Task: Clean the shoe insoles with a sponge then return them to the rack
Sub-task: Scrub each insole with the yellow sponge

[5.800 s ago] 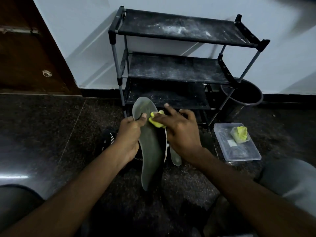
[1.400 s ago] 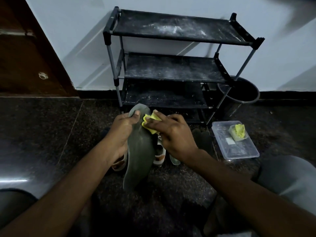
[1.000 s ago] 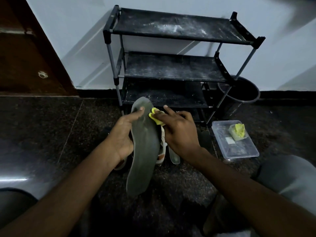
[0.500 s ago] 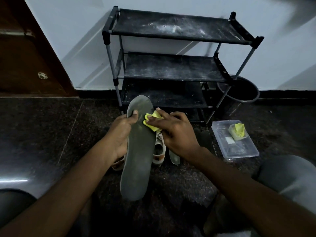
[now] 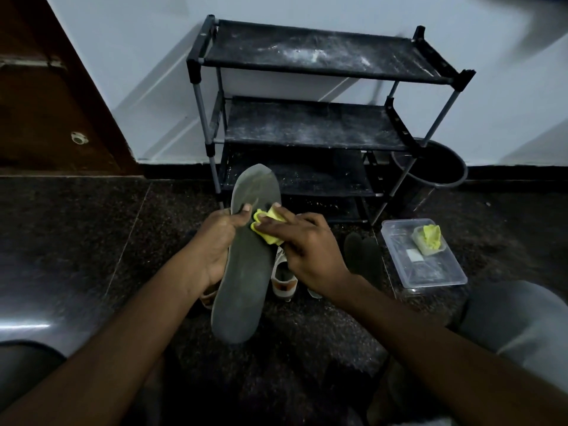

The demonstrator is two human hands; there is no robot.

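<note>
A long grey insole [image 5: 246, 272] is held upright-lengthwise above the floor. My left hand [image 5: 216, 241] grips its left edge, thumb on the upper face. My right hand [image 5: 302, 247] holds a yellow sponge [image 5: 269, 224] and presses it on the insole's upper part, right beside my left thumb. Behind stands a black three-shelf shoe rack [image 5: 310, 130], dusty and bare. A white and orange shoe [image 5: 284, 278] lies on the floor under my right hand, partly hidden.
A clear plastic box [image 5: 430, 265] with another yellow sponge [image 5: 430, 236] in a small tub sits at the right. A dark pair of insoles [image 5: 361, 253] lies beside it. A black bucket [image 5: 436, 167] stands by the rack. A brown door is at the left.
The insole has been turned and shifted in my left hand, its toe end rising toward the rack. The sponge has rubbed back and forth over its upper part.
</note>
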